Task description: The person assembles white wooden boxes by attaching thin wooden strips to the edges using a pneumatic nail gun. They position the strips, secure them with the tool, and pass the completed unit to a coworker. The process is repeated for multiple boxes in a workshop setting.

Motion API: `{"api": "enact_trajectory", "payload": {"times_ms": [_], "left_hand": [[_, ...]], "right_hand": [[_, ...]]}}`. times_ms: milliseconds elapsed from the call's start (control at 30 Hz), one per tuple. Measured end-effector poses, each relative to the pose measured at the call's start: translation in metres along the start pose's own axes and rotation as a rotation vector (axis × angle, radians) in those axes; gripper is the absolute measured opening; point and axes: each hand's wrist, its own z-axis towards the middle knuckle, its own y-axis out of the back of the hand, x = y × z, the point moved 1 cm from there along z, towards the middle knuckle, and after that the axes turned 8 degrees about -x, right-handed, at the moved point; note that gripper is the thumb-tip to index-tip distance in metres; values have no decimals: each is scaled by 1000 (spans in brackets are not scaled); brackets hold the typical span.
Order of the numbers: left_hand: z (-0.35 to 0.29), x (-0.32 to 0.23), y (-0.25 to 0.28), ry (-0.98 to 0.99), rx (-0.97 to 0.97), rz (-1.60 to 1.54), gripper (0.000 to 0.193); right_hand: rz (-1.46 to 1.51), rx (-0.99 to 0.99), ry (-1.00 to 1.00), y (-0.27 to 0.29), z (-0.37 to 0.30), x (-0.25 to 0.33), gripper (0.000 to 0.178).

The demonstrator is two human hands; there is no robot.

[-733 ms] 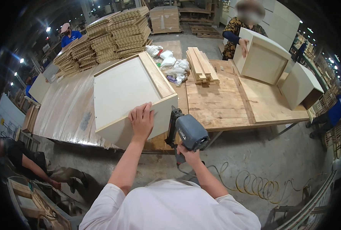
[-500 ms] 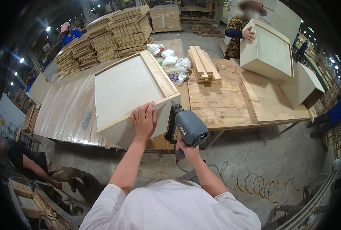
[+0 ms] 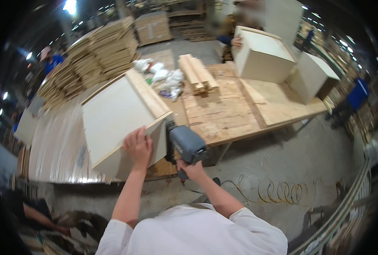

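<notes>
A pale wooden box (image 3: 114, 108) with a white recessed panel and bare wood edging lies tilted on the workbench in front of me. My left hand (image 3: 138, 146) grips its near edge, fingers bent over the rim. In my right hand (image 3: 191, 168) is a grey and black nail gun (image 3: 188, 143), held by its handle. The gun's nose meets the box's near right corner; whether it touches cannot be made out. My right fingers are partly hidden beneath the gun's body.
Stacked wooden strips (image 3: 196, 73) and white plastic bags (image 3: 165, 76) lie beyond the box. Tall piles of brown slats (image 3: 100, 53) stand at the far left. Across the bench, a co-worker's hand (image 3: 236, 41) holds another box (image 3: 263, 57). A coiled yellow hose (image 3: 278, 191) lies on the floor.
My view has turned right, so the bench and everything on it sits further left and tilted. Both hands keep their hold, and the nail gun stays at the same box corner.
</notes>
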Motion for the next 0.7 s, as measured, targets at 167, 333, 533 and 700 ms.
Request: {"api": "enact_trajectory", "payload": {"times_ms": [167, 333, 533, 700], "left_hand": [[-3, 12, 6, 7, 0, -47, 34], [-9, 21, 16, -16, -132, 0, 22], [-12, 19, 9, 14, -211, 40, 10], [-2, 3, 7, 177, -212, 69, 11]], "right_hand": [[212, 48, -114, 13, 4, 46, 10], [104, -83, -160, 77, 26, 90, 8], [-91, -242, -125, 185, 57, 124, 30], [-261, -308, -165, 290, 99, 159, 33]]}}
